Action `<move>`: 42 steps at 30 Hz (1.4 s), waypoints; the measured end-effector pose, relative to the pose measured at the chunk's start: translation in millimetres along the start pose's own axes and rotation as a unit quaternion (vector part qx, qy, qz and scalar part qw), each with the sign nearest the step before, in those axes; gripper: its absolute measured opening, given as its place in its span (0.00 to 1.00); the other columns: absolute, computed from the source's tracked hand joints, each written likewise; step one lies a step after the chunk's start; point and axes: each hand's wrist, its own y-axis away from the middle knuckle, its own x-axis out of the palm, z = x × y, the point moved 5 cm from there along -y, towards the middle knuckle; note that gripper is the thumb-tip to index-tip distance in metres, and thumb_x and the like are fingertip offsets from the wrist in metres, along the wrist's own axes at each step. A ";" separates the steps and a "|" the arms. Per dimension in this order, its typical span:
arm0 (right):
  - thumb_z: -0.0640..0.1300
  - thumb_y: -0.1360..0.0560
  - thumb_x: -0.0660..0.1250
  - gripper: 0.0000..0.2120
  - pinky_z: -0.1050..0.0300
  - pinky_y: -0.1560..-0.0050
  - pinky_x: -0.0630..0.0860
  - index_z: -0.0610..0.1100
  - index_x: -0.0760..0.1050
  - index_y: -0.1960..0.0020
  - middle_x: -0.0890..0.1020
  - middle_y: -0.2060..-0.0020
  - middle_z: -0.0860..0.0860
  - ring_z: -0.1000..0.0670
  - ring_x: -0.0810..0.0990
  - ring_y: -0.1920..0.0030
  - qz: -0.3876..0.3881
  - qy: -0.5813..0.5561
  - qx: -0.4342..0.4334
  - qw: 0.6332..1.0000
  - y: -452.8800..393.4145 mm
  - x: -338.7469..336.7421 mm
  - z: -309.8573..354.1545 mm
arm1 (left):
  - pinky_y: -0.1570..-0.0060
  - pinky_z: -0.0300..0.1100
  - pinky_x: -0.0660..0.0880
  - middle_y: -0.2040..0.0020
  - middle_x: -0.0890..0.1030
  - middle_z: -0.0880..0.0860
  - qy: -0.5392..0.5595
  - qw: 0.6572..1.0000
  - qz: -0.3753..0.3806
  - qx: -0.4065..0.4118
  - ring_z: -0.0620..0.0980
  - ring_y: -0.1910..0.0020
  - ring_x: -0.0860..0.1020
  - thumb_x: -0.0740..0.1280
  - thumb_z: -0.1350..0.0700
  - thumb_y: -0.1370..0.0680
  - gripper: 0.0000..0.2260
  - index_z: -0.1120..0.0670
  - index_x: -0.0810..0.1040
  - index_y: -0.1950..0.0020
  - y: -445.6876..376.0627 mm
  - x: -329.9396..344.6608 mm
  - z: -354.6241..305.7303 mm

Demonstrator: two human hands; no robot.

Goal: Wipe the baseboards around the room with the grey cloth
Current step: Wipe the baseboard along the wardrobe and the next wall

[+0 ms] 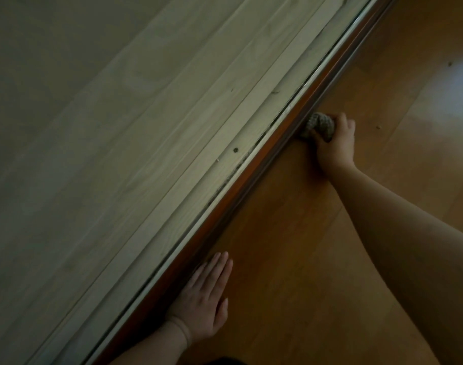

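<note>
Head view: I'm looking down along a wall edge that runs diagonally from bottom left to top right; lighting is dim.
Right hand (335, 143): arm stretched forward, fingers curled round the grey cloth (320, 124); thumb is on the near side of the bundle.
Grey cloth: bunched into a wad, knitted-looking texture, pressed against the baseboard (254, 167) right where it meets the floor.
Left hand (206, 299): fingers straight and together, holding nothing; palm flat on the floor (291, 272), its outer edge just beside the baseboard. I can't tell if it actually touches the strip.
Baseboard: reddish-brown strip with a thin pale line along its top edge; dark specks sit in the seam above it.
Wall panel (135, 143): pale wood-grain boards above the baseboard, one dark round spot (235, 150) near the seam.
Floor: orange-brown wood planks, bright glare patch (451, 83) at the upper right, a small crumb (379, 126) lying near the right hand.
Hand spacing: well apart, left one nearer me, right one farther along the wall.
</note>
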 end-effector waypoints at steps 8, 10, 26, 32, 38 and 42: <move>0.47 0.26 0.72 0.19 0.50 0.41 0.78 0.49 0.71 0.38 0.74 0.39 0.49 0.49 0.76 0.41 0.068 0.016 0.018 0.997 38.3 -15.8 11.0 | 0.25 0.49 0.47 0.19 0.55 0.56 0.001 1.000 0.017 -0.006 0.53 0.21 0.55 0.56 0.44 0.21 0.33 0.57 0.55 0.20 -1.6 -4.6 -0.3; 0.48 0.27 0.73 0.21 0.65 0.46 0.75 0.52 0.71 0.37 0.73 0.40 0.53 0.57 0.75 0.44 0.067 -0.002 -0.041 0.997 92.2 -5.9 15.5 | 0.25 0.49 0.46 0.19 0.54 0.57 -0.008 1.000 0.011 -0.005 0.53 0.21 0.54 0.56 0.44 0.21 0.33 0.58 0.55 0.19 -3.9 -6.0 0.1; 0.41 0.28 0.74 0.21 0.54 0.41 0.77 0.54 0.73 0.38 0.70 0.40 0.53 0.51 0.72 0.38 0.093 -0.088 -0.145 0.981 223.9 72.3 49.8 | 0.24 0.48 0.47 0.19 0.52 0.58 0.020 1.000 -0.001 -0.009 0.55 0.20 0.51 0.57 0.46 0.22 0.34 0.58 0.52 0.19 -2.1 -4.3 0.8; 0.42 0.25 0.71 0.18 0.70 0.52 0.73 0.53 0.73 0.38 0.71 0.40 0.55 0.59 0.72 0.43 0.039 -0.112 -0.045 0.992 138.6 33.0 48.4 | 0.25 0.49 0.49 0.19 0.54 0.58 0.018 1.000 0.002 -0.003 0.54 0.21 0.53 0.56 0.46 0.21 0.33 0.58 0.55 0.20 2.5 -4.1 -1.2; 0.43 0.23 0.69 0.14 0.48 0.42 0.80 0.52 0.73 0.39 0.73 0.38 0.49 0.50 0.76 0.41 -0.005 -0.118 -0.009 0.993 47.9 -8.2 47.9 | 0.26 0.49 0.49 0.20 0.56 0.57 0.022 1.000 0.006 -0.008 0.54 0.21 0.55 0.56 0.45 0.22 0.32 0.58 0.57 0.20 0.1 -4.0 -1.2; 0.44 0.23 0.69 0.16 0.48 0.43 0.81 0.51 0.73 0.36 0.74 0.37 0.49 0.48 0.77 0.40 -0.026 -0.121 0.021 0.992 1.8 -25.4 48.8 | 0.26 0.49 0.49 0.19 0.56 0.57 0.035 0.999 0.012 -0.006 0.54 0.21 0.55 0.57 0.45 0.22 0.33 0.58 0.56 0.20 1.7 -4.6 0.1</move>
